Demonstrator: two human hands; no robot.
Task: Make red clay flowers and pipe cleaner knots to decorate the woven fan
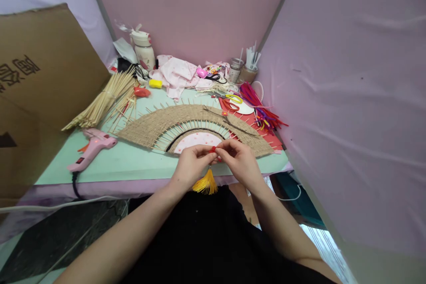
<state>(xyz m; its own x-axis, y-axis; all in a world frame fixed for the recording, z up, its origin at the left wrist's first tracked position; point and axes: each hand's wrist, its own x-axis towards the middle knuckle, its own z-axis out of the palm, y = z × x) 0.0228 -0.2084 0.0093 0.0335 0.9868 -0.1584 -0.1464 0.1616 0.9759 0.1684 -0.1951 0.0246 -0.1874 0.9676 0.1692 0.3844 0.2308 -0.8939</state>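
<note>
Between the fingertips of both hands is a small red piece (213, 149), mostly covered by the fingers, so its exact kind is unclear. My left hand (195, 163) pinches it from the left, and my right hand (238, 159) pinches it from the right. A yellow tassel (207, 183) hangs below the left fingers. Just beyond my hands lies a large woven fan (149, 128) with thin sticks poking out along its curved edge. Its pink-and-white dotted centre (196, 140) is partly hidden by my hands. A brown twig with an orange bit (225, 114) rests on the fan's right side.
A pink glue gun (95, 147) lies at left, beside a bundle of bamboo sticks (103, 100) and a cardboard sheet (43, 93). Scissors (234, 98) and colourful pipe cleaners (258, 102) are at back right. A bottle (143, 49) and pink cloth (176, 73) stand behind.
</note>
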